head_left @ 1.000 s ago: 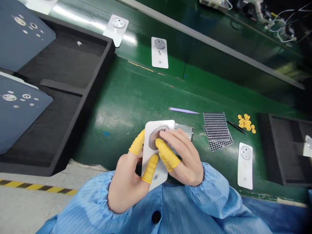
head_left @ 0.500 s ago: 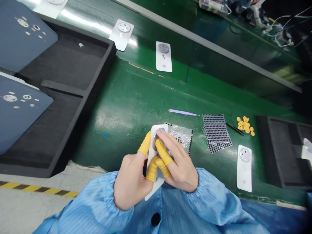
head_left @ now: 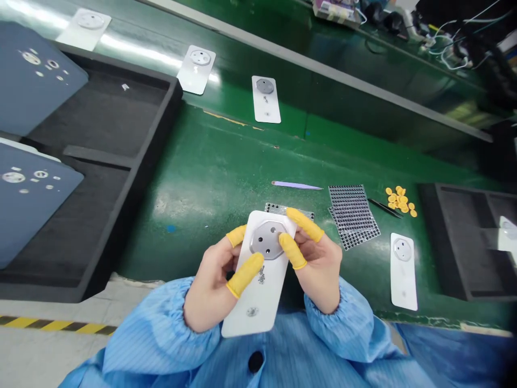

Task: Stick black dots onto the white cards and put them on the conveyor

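Between my hands is a white rectangular panel (head_left: 264, 291) with a grey octagonal plate near its top, tilted with that face toward me. The plate has several small dark holes. My left hand (head_left: 214, 283) grips the panel's left edge, its yellow-cotted thumb on the front and its other fingers partly hidden behind. My right hand (head_left: 321, 258) pinches the upper right edge, one yellow-cotted finger on the octagonal plate. Just behind the panel, a sheet of small black dots (head_left: 274, 208) lies mostly covered. Purple tweezers (head_left: 297, 185) rest beyond it on the green table.
More dotted sheets (head_left: 353, 213), black tweezers (head_left: 385, 208) and a pile of yellow finger cots (head_left: 399, 199) lie to the right. Similar white panels (head_left: 404, 285) are spread around. Black foam trays (head_left: 155, 132) stand at left and right; the left one holds blue-grey plates (head_left: 36, 81).
The panel has turned from nearly edge-on to showing its front face. My right hand has shifted right, from over the front to the panel's upper right edge.
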`<state>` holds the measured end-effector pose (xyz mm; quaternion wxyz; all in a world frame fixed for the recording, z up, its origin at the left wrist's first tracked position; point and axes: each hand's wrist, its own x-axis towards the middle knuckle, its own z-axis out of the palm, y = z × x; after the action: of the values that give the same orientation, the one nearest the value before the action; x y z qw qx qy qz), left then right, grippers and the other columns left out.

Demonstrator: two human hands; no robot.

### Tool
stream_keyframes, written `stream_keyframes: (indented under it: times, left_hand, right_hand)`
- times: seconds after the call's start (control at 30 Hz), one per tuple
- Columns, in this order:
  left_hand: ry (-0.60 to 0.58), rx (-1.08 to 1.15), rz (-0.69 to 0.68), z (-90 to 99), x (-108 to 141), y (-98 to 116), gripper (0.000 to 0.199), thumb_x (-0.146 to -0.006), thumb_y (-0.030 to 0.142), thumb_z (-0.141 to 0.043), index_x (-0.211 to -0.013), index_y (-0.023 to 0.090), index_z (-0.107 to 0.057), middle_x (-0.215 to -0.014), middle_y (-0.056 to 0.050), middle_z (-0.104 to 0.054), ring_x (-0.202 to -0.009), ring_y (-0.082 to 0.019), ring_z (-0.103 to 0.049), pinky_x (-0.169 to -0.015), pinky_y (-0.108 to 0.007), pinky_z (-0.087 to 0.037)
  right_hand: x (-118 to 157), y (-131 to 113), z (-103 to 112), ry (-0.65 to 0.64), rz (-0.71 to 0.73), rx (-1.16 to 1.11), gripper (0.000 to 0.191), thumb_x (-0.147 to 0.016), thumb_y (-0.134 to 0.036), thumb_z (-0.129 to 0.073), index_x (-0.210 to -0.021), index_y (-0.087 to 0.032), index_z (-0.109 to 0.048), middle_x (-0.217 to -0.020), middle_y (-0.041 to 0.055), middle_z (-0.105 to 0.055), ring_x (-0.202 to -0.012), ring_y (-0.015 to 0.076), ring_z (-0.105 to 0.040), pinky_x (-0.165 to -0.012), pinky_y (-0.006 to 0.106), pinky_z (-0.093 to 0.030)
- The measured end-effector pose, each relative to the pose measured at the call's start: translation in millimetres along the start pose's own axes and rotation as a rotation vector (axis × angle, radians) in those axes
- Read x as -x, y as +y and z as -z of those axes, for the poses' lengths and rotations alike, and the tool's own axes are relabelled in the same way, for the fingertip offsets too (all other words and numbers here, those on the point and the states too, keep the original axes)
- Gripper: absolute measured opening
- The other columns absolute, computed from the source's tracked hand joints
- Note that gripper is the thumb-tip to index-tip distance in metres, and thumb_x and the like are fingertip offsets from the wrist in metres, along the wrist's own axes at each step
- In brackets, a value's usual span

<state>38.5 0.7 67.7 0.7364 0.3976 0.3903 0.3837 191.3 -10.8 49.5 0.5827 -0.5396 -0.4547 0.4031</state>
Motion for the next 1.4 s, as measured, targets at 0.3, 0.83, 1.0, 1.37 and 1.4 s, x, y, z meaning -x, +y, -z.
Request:
stream_keyframes:
  times: [0.3, 0.83, 1.0, 1.37, 1.4]
  left_hand:
    - [0.189, -0.096, -0.038, -2.9, -6, 1, 0.014, -0.075, 0.026, -0.073, -0.083, 0.016, -0.074, -0.065, -0.004, -0.073, -0.053, -0.015, -0.066, -0.047, -0.019, -0.053]
    - [0.104, -0.683, 0.110, 72.0, -60, 5, 0.050, -0.080, 0.050, -0.062, -0.111, 0.011, -0.063, -0.094, -0.012, -0.075, -0.084, -0.027, -0.071, -0.073, -0.039, -0.059]
    - [0.253, -1.274, -0.366, 88.0, -40, -16, 0.042, -0.086, 0.033, -0.054, -0.119, 0.007, -0.053, -0.135, -0.024, -0.051, -0.125, -0.034, -0.050, -0.100, -0.052, -0.046]
    - [0.143, -1.439, -0.650, 84.6, -26, -46, 0.013, -0.076, 0.012, -0.058, -0.063, 0.013, -0.053, -0.131, -0.027, -0.054, -0.124, -0.040, -0.048, -0.092, -0.053, -0.049]
    - [0.146, -1.436, -0.650, 84.3, -26, -45, 0.013, -0.076, 0.012, -0.058, -0.063, 0.013, -0.053, -0.131, -0.026, -0.054, -0.124, -0.040, -0.048, -0.091, -0.053, -0.049]
  right_hand:
    - [6, -4, -1, 0.026, -0.054, -0.040, 0.043, -0.075, -0.011, -0.072, -0.113, -0.031, -0.066, -0.090, -0.0025, -0.075, -0.079, 0.0141, -0.072, -0.072, 0.027, -0.064]
    - [-129, 53, 65, -0.446, 0.524, 0.976, 0.023, -0.087, -0.021, -0.058, -0.107, -0.013, -0.065, -0.137, 0.0188, -0.049, -0.131, 0.0328, -0.042, -0.106, 0.061, -0.037]
    - [-156, 66, 66, -0.537, 0.550, 0.962, 0.017, -0.090, -0.019, -0.052, -0.102, -0.013, -0.063, -0.113, 0.0158, -0.064, -0.109, 0.0265, -0.060, -0.093, 0.048, -0.051]
    - [-83, 48, -2, -0.971, 0.557, 0.926, 0.047, -0.080, 0.001, -0.033, -0.119, -0.017, -0.053, -0.114, 0.0093, -0.054, -0.072, 0.0120, -0.055, -0.060, 0.026, -0.055]
    - [-82, 49, -3, -0.979, 0.554, 0.952, 0.049, -0.079, 0.002, -0.033, -0.120, -0.017, -0.052, -0.113, 0.0094, -0.054, -0.074, 0.0125, -0.055, -0.061, 0.027, -0.056]
